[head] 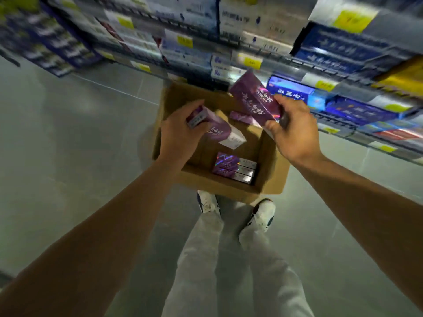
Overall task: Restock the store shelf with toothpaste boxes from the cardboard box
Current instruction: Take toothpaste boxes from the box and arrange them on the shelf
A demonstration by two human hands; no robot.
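An open cardboard box (271,179) sits on the floor in front of my feet. My left hand (180,136) grips a purple and white toothpaste box (223,131) above the carton's left half. My right hand (295,131) holds another purple toothpaste box (253,98), lifted over the carton's far right corner and tilted toward the shelf. A few purple holographic toothpaste boxes (234,168) lie flat inside near the front wall, and one more (240,116) lies deeper in. The store shelf (343,97) runs along the top and right.
The shelves hold rows of blue, white and yellow toothpaste packs (290,92) with yellow price tags (251,61) on the rails. Grey tiled floor (68,145) spreads to the left. My two white shoes (262,215) stand just behind the carton.
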